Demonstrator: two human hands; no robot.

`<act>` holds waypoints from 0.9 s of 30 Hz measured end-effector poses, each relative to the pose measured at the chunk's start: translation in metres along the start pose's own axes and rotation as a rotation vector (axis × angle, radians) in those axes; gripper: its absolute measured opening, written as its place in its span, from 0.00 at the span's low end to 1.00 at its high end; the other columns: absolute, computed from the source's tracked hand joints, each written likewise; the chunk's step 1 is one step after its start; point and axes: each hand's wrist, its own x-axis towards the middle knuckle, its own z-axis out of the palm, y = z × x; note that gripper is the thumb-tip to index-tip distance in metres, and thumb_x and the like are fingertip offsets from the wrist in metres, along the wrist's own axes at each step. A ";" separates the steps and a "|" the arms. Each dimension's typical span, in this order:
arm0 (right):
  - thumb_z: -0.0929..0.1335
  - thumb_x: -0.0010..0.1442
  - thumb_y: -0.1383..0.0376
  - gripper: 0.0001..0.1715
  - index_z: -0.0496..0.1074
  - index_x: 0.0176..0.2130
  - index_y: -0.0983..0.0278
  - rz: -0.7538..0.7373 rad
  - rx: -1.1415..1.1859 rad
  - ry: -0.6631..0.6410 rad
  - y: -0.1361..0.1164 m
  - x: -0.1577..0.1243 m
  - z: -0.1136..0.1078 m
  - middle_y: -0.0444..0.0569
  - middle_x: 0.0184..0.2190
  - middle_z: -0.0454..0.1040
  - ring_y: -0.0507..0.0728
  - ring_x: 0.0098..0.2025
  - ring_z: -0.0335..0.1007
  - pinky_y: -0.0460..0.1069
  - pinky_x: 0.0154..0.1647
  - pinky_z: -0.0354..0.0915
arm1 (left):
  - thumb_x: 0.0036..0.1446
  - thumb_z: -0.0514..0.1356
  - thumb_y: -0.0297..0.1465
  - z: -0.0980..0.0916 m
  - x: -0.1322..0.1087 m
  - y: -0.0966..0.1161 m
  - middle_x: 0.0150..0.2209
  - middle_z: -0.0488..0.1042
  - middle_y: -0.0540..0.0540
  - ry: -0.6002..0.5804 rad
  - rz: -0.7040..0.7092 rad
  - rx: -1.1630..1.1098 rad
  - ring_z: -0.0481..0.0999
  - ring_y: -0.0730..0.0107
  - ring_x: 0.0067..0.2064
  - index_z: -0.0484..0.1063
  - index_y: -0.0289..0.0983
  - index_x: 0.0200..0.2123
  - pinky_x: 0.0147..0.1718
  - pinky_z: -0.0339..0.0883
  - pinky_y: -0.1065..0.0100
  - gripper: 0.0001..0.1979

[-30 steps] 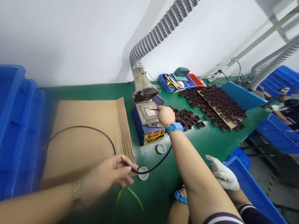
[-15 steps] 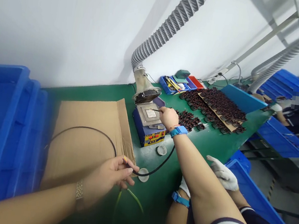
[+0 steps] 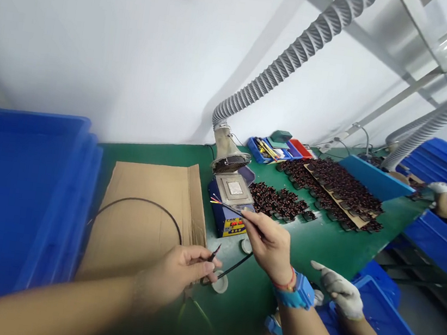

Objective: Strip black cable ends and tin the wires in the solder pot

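My left hand (image 3: 180,277) is closed in a pinch on one end of a black cable (image 3: 136,203) that loops over a cardboard sheet (image 3: 146,218). My right hand (image 3: 271,245) pinches the cable's other end, whose coloured wire tips (image 3: 219,202) stick out to the left, just in front of a blue solder pot (image 3: 230,204). A blue strap sits on my right wrist. Both hands are over the green bench (image 3: 312,245), close together.
A fume hose nozzle (image 3: 227,154) hangs over the pot. Several dark coil parts (image 3: 328,187) lie on the bench, with small trays (image 3: 275,147) behind. Blue crates (image 3: 17,201) stand left. Another person's white-gloved hand (image 3: 339,290) rests at lower right. Two small round caps lie near the pot.
My right hand has pulled back from the solder pot toward me, bringing the cable's wire end out with it. The view has tilted up and shifted right.
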 end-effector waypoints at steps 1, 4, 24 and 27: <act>0.64 0.54 0.72 0.12 0.69 0.40 0.62 -0.003 0.009 0.001 -0.005 -0.003 -0.001 0.47 0.30 0.73 0.52 0.31 0.68 0.46 0.31 0.64 | 0.52 0.56 0.36 0.000 -0.001 0.000 0.32 0.74 0.44 -0.002 0.005 -0.024 0.71 0.67 0.38 0.71 0.33 0.39 0.44 0.59 0.64 0.14; 0.64 0.54 0.73 0.13 0.68 0.40 0.62 0.001 0.039 -0.012 -0.016 -0.012 -0.001 0.47 0.30 0.73 0.52 0.30 0.68 0.47 0.30 0.64 | 0.50 0.58 0.36 0.002 -0.003 0.000 0.35 0.74 0.42 -0.016 0.044 -0.158 0.71 0.65 0.40 0.70 0.34 0.44 0.45 0.59 0.62 0.18; 0.64 0.52 0.73 0.08 0.67 0.33 0.62 0.059 0.007 0.077 -0.090 -0.058 0.064 0.48 0.32 0.64 0.57 0.38 0.58 0.57 0.40 0.57 | 0.50 0.58 0.36 -0.003 0.000 -0.003 0.43 0.72 0.41 0.220 0.235 -0.321 0.70 0.62 0.44 0.71 0.34 0.43 0.47 0.60 0.62 0.18; 0.64 0.53 0.71 0.05 0.67 0.33 0.63 0.120 -0.003 0.033 -0.091 -0.056 0.069 0.49 0.34 0.65 0.58 0.40 0.57 0.57 0.40 0.56 | 0.50 0.58 0.35 -0.004 0.001 -0.004 0.45 0.71 0.39 0.252 0.268 -0.263 0.69 0.62 0.46 0.71 0.32 0.42 0.48 0.59 0.63 0.17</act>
